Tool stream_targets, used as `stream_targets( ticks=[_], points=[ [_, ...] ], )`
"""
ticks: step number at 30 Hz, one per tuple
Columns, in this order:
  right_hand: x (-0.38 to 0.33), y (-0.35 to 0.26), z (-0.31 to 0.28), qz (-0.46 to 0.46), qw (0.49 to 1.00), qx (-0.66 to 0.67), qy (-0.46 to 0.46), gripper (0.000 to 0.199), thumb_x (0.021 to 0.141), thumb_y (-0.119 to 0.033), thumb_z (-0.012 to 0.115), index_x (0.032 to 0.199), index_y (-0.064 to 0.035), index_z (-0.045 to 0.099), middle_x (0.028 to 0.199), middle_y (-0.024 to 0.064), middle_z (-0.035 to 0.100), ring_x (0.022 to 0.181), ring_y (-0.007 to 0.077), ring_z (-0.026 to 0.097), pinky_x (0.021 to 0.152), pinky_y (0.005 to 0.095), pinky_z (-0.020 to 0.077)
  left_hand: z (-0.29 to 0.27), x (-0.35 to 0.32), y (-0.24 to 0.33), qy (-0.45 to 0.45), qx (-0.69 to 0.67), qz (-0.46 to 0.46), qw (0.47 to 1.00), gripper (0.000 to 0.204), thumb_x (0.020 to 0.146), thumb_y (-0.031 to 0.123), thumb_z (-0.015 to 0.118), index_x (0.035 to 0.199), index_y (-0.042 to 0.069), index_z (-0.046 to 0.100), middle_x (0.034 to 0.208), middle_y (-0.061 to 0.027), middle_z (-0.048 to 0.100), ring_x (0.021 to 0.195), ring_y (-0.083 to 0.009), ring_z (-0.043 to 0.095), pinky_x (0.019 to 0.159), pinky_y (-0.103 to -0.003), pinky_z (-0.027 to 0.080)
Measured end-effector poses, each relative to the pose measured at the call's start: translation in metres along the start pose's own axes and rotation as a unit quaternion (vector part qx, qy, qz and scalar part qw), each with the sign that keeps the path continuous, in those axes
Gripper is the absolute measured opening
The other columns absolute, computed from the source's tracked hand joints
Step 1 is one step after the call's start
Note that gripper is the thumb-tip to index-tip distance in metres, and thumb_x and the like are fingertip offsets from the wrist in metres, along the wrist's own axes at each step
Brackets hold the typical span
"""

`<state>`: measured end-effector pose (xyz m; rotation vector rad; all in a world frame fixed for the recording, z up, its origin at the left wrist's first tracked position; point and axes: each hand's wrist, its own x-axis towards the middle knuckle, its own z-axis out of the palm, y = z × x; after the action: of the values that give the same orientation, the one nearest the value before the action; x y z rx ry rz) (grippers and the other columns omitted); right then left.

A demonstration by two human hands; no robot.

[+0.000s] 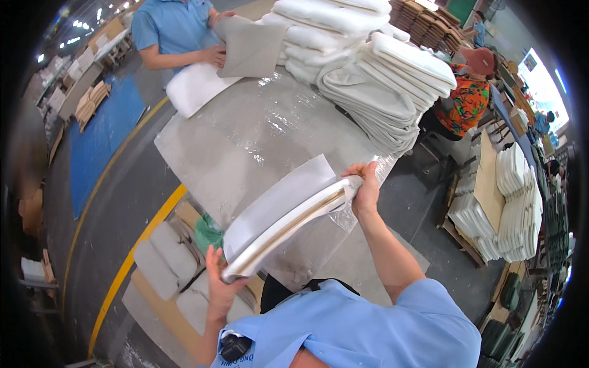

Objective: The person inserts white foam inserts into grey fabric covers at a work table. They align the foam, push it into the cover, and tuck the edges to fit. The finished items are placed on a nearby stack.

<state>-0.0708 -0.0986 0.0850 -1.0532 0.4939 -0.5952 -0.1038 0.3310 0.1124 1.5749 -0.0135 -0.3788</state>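
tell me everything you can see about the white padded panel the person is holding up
The white padded panel is a curved, flattish piece with a smooth white face and a tan, wood-like layer along its edge. It is held tilted on edge above the grey plastic-covered table. The left hand grips its lower end, the right hand its upper end, where clear plastic film hangs loosely. Nothing else appears to touch it.

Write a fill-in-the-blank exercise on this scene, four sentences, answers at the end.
1. The left hand and right hand hold a curved white panel by its two ____.
2. The worktable is covered in shiny clear ____.
3. The stack of pale cushions lies at the table's ____ end.
4. The person across the table wears a ____ shirt.

Answers: ends; plastic; far; blue
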Motion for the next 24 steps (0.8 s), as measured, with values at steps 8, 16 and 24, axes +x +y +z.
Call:
stream_targets(
  ticks=[8, 16, 24],
  points=[
    [0.029, 0.033, -0.001, 0.069, 0.994, 0.024, 0.083, 0.070, 0.112, -0.063, 0.030, 0.099, -0.0053, 0.067, 0.085, 0.0099, 0.069, 0.080, 0.0191, 0.061, 0.079, 0.0333, 0.0500, 0.022, -0.014, -0.070, -0.078, 0.034, 0.107, 0.991, 0.137, 0.074, 0.000, 0.090, 0.169, 0.015, -0.007, 0.165, -0.0208, 0.034, 0.147, -0.0331, 0.044, 0.119, -0.046, 0.039],
    [0.057, 0.032, -0.022, 0.047, 0.990, -0.003, 0.132, 0.070, 0.112, -0.059, 0.032, 0.099, -0.0012, 0.069, 0.085, 0.0120, 0.068, 0.084, 0.0246, 0.063, 0.086, 0.0379, 0.0521, 0.026, -0.008, -0.035, -0.113, 0.026, 0.056, 0.992, 0.129, 0.083, -0.014, 0.077, 0.170, 0.023, -0.010, 0.152, -0.0169, 0.054, 0.137, -0.0244, 0.054, 0.116, -0.038, 0.039],
    [0.024, 0.016, -0.052, 0.071, 0.977, 0.025, 0.199, 0.053, 0.112, -0.052, 0.046, 0.097, -0.0049, 0.064, 0.097, 0.0061, 0.060, 0.093, 0.0218, 0.059, 0.093, 0.0403, 0.0509, 0.019, 0.002, -0.028, -0.017, -0.052, 0.069, 0.996, 0.104, 0.083, -0.010, 0.081, 0.166, 0.012, 0.022, 0.143, -0.0110, 0.058, 0.131, -0.0199, 0.056, 0.112, -0.034, 0.044]
  ],
)
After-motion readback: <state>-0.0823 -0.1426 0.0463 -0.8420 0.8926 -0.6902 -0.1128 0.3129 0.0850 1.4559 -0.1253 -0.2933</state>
